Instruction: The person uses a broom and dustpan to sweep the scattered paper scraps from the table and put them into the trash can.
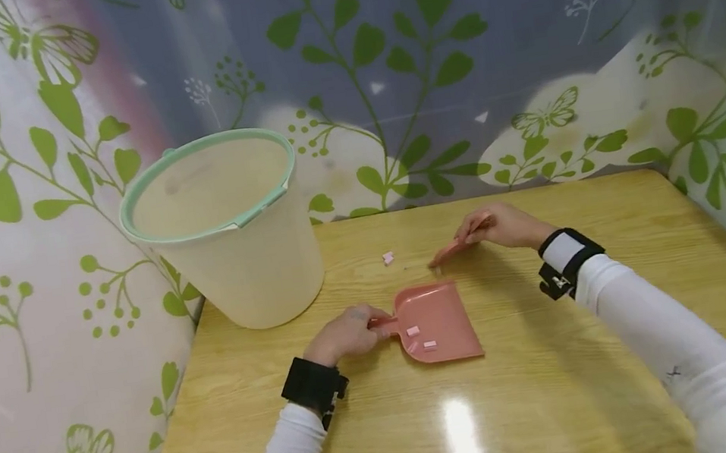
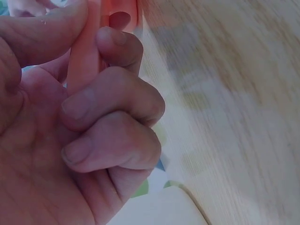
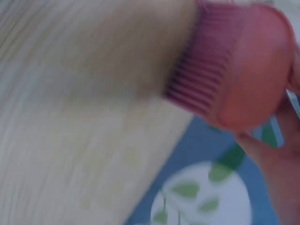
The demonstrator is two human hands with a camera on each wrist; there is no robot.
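My left hand (image 1: 348, 333) grips the handle of a small pink dustpan (image 1: 446, 315), which lies on the wooden table. In the left wrist view the fingers curl round the handle (image 2: 84, 61). Two small pale-pink pieces (image 1: 430, 345) lie in the pan near its handle side. With my right hand (image 1: 506, 225) I hold a small pink brush (image 1: 454, 249) just beyond the pan. Its ridged bristles (image 3: 201, 61) look blurred in the right wrist view. More pale-pink bits (image 1: 388, 258) lie on the table left of the brush.
A tall cream bucket (image 1: 259, 271) with a mint-green rim stands at the table's back left. Leaf-patterned curtains (image 1: 381, 102) hang behind the table (image 1: 375, 424) and at both its sides.
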